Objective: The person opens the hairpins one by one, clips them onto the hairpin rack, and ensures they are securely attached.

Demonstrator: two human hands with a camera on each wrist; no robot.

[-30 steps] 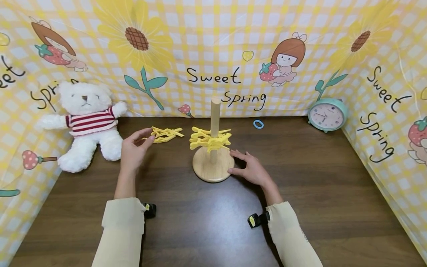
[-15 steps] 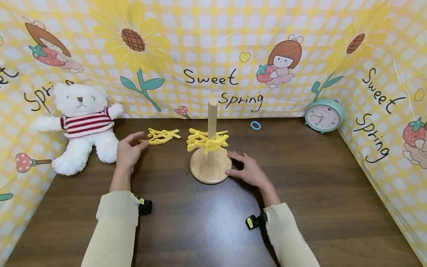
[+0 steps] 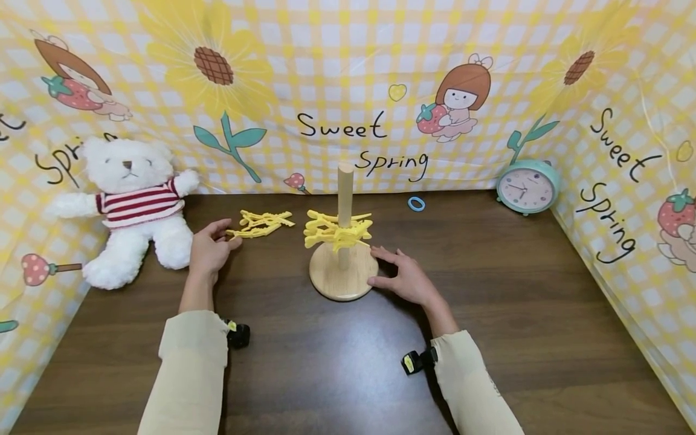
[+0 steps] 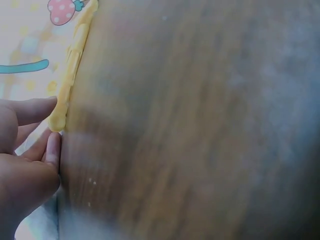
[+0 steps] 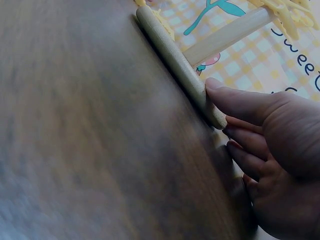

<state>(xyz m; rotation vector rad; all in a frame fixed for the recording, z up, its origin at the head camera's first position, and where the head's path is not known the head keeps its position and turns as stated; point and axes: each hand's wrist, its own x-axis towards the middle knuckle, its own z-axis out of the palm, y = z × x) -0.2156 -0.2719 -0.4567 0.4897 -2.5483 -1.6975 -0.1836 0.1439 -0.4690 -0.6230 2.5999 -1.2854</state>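
Observation:
Two flat clusters of yellow, knobbly, stick-like plastic show in the head view. One cluster [image 3: 261, 223] lies on the table at the left; my left hand [image 3: 209, 248] is at its near-left end. In the left wrist view the rounded end of the yellow piece [image 4: 59, 122] sits between the fingertips, apparently pinched. The other yellow cluster [image 3: 337, 231] is around the upright pole [image 3: 345, 193] of a round-based wooden stand, above the base [image 3: 337, 281]. My right hand [image 3: 405, 278] holds the base's right rim, thumb on one face and fingers beneath it in the right wrist view.
A white teddy bear [image 3: 136, 208] in a striped top sits at the left. A small blue ring [image 3: 415, 203] lies at the back, and a mint alarm clock [image 3: 527, 188] stands at the back right. Printed cloth [image 3: 326, 72] walls the table.
My left hand has shifted slightly left and nearer, to the near end of the loose yellow cluster. My right hand stays at the base. The view has moved a little.

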